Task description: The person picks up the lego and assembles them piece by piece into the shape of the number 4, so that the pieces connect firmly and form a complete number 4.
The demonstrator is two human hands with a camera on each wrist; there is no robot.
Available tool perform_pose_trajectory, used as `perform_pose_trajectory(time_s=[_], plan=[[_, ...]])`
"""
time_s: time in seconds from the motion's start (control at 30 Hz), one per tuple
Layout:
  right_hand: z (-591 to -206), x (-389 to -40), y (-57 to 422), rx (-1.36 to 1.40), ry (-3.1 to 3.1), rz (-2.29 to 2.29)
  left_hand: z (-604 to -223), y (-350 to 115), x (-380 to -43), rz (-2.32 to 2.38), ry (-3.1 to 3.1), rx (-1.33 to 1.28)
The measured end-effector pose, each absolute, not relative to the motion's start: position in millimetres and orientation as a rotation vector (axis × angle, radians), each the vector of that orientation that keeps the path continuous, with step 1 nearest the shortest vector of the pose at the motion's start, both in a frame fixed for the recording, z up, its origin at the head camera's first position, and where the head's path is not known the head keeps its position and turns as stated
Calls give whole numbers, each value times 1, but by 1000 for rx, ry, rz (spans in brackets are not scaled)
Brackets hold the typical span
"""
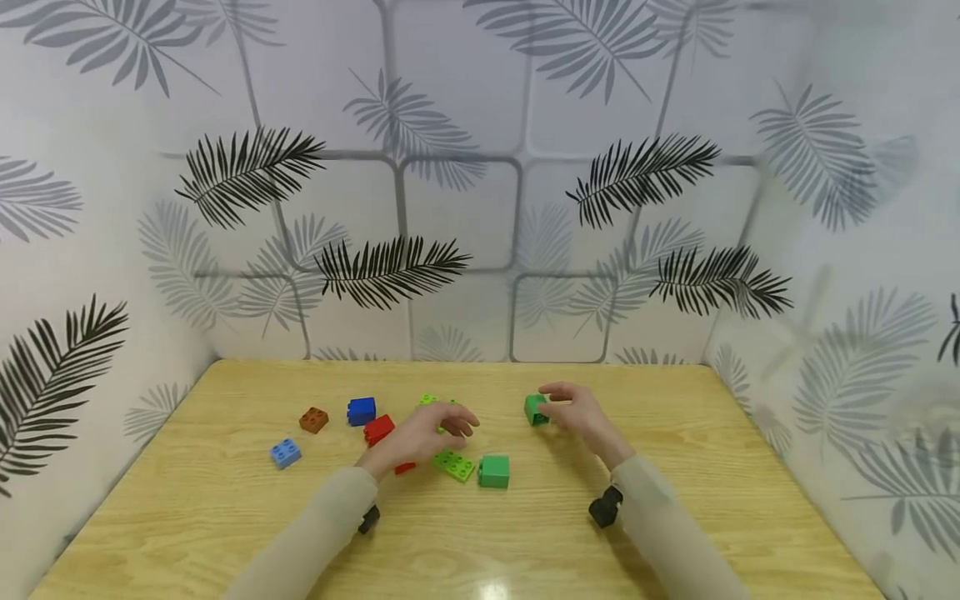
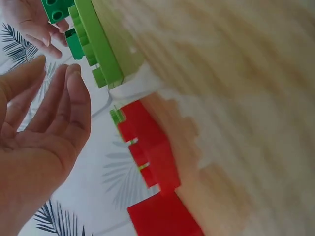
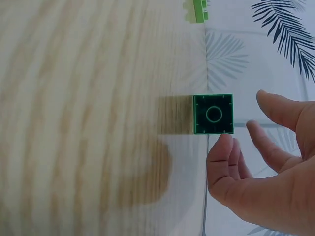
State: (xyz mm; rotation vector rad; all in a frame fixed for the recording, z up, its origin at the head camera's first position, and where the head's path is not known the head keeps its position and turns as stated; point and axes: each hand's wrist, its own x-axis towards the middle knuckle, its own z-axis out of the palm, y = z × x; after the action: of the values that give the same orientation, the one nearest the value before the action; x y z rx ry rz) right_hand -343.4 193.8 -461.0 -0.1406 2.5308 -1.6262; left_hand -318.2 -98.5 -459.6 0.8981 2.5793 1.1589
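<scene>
My left hand hovers over lime-green bricks and red bricks, its fingers loosely bent and holding nothing. Under and in front of it lies a long lime-green brick, next to a green brick. A red brick shows behind my left wrist; a second red piece is mostly covered by that arm. Farther right, my right hand is beside another green brick. In the right wrist view this green brick turns its hollow underside to the camera, fingertips right at its lower edge, thumb apart.
To the left on the wooden table lie a dark blue brick, a brown brick and a light blue brick. More lime-green pieces show behind my left hand. Leaf-patterned walls stand along the back and sides.
</scene>
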Motion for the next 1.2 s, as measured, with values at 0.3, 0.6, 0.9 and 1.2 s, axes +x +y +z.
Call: perform_pose_trajectory(time_s=[0.3, 0.6, 0.9, 1.2], plan=[[-473, -356, 196, -142, 2406, -1550, -465, -89, -318, 1109, 2341, 960], [-474, -361, 187, -161, 2460, -1474, -463, -73, -319, 930, 2395, 955], [-469, -357, 185, -158, 2488, -1414, -461, -69, -320, 916, 2385, 989], [-467, -350, 176, -198, 2433, -1482, -461, -71, -319, 890, 2450, 930]])
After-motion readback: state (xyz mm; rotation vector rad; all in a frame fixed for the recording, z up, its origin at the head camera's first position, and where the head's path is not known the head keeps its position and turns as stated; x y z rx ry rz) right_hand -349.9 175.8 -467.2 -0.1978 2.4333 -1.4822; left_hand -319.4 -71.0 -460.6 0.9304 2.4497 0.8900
